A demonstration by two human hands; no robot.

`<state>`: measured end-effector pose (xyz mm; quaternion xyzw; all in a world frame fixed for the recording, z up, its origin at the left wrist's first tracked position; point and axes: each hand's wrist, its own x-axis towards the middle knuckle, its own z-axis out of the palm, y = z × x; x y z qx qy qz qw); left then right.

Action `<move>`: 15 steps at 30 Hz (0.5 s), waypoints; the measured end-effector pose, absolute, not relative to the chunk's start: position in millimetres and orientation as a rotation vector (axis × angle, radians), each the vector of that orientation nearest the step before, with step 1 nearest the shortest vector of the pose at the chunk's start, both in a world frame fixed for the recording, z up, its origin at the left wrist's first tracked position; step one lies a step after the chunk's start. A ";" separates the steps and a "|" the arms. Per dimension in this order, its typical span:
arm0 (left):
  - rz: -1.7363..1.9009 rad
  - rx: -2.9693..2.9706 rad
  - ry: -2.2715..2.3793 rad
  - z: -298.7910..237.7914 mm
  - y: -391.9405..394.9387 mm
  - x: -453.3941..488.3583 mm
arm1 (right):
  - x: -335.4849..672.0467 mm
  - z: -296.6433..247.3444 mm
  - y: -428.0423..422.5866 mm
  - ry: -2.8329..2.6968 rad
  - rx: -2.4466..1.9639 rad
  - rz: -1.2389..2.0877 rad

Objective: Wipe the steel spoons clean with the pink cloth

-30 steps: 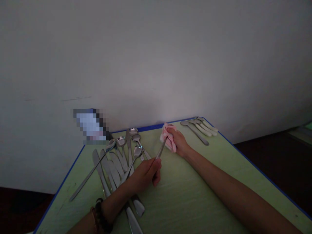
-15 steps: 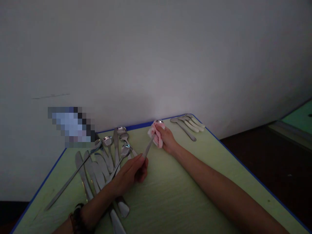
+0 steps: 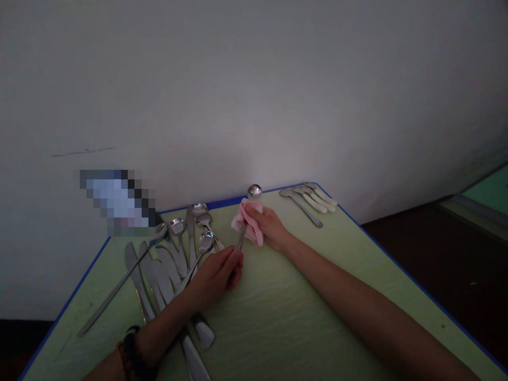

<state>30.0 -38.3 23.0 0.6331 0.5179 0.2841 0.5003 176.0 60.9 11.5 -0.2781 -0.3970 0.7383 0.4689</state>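
My left hand [image 3: 220, 270] is closed around the handle end of a metal spoon [image 3: 254, 191], whose round bowl points away from me toward the wall. Folded about the middle of that spoon is a pink and white cloth [image 3: 252, 225], pinched in my right hand [image 3: 270, 226]. The cloth hides part of the handle. Beneath and left of my left forearm lies a spread of metal cutlery, with a table knife [image 3: 137, 275] and a spoon [image 3: 206, 242] among it. A long-handled spoon [image 3: 119, 286] lies slanted at the far left of the pile.
At the back right of the green table [image 3: 286, 317] lie a metal spoon [image 3: 304, 209] and several pieces with cream handles [image 3: 315, 201]. A pixelated object [image 3: 119, 201] stands at the back left against the white wall [image 3: 254, 95]. Blue edging [image 3: 226, 203] borders the tabletop.
My right hand and the cloth have slid a little down the spoon toward my left hand. The bowl, mostly covered before, now shows fully. The view has shifted slightly.
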 end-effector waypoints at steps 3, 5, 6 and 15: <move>0.678 1.551 1.267 27.2 -37.2 30.4 | 174.3 9.8 65.2 -0.806 -0.700 1.764; 0.660 1.628 1.279 28.7 -37.6 30.6 | 173.6 10.1 68.8 -0.644 -0.713 1.710; 0.647 1.689 1.282 29.0 -38.2 30.6 | 173.6 10.7 70.5 -0.567 -0.719 1.685; 0.574 1.828 1.221 28.1 -41.9 30.4 | 174.5 20.5 73.9 -0.374 -0.698 1.695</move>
